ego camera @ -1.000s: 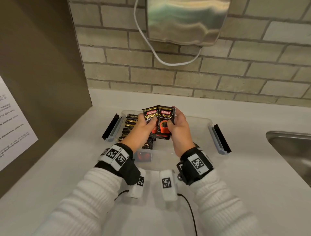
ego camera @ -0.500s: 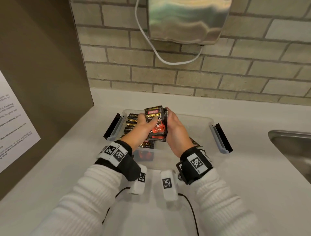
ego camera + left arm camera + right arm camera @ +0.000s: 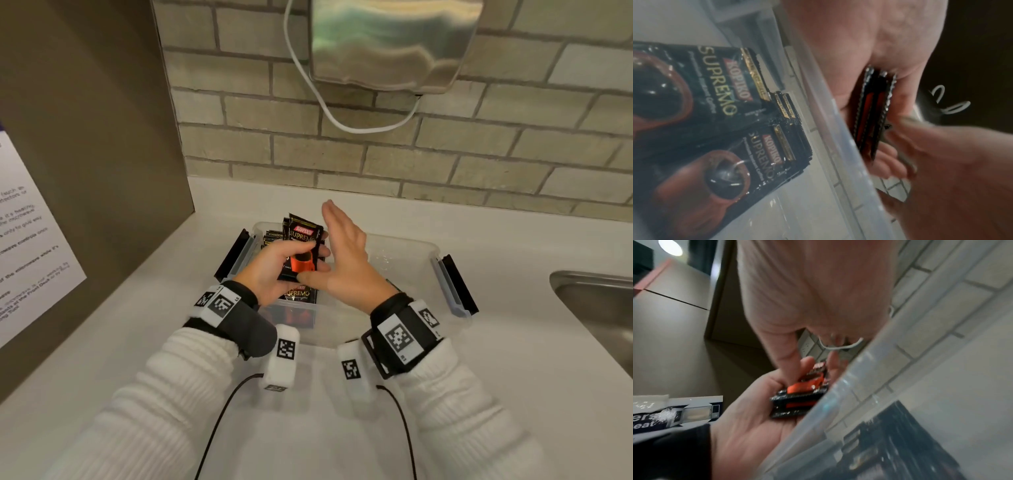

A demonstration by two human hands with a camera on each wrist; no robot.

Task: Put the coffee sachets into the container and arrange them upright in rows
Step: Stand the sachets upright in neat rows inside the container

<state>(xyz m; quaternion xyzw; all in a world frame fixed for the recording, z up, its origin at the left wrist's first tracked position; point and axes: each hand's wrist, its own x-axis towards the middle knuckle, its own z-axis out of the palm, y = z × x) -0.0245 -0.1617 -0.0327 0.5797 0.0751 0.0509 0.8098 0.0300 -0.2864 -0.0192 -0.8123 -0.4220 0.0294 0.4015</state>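
My left hand (image 3: 270, 267) grips a small stack of black Kopiko Supremo sachets (image 3: 303, 246) upright above the left part of the clear plastic container (image 3: 411, 245). My right hand (image 3: 342, 253) stands beside the stack with straight fingers, palm facing it, its thumb touching the stack's lower edge. A row of upright sachets (image 3: 272, 237) fills the container's back left. Another sachet (image 3: 301, 296) lies flat under my hands. In the left wrist view the stack's edges (image 3: 873, 113) show in my palm, and the flat sachets (image 3: 725, 97) show through the wall. The right wrist view shows the stack (image 3: 803, 391) too.
The container sits on a white counter with black lid latches (image 3: 234, 255) folded out on both sides. A steel sink (image 3: 596, 301) lies to the right, a brown panel (image 3: 102, 137) with a paper notice to the left, a brick wall and a steel dispenser (image 3: 394, 41) behind.
The fanned sachets have been squared into one stack held by my left hand. My right hand has let go and straightened its fingers beside the stack.
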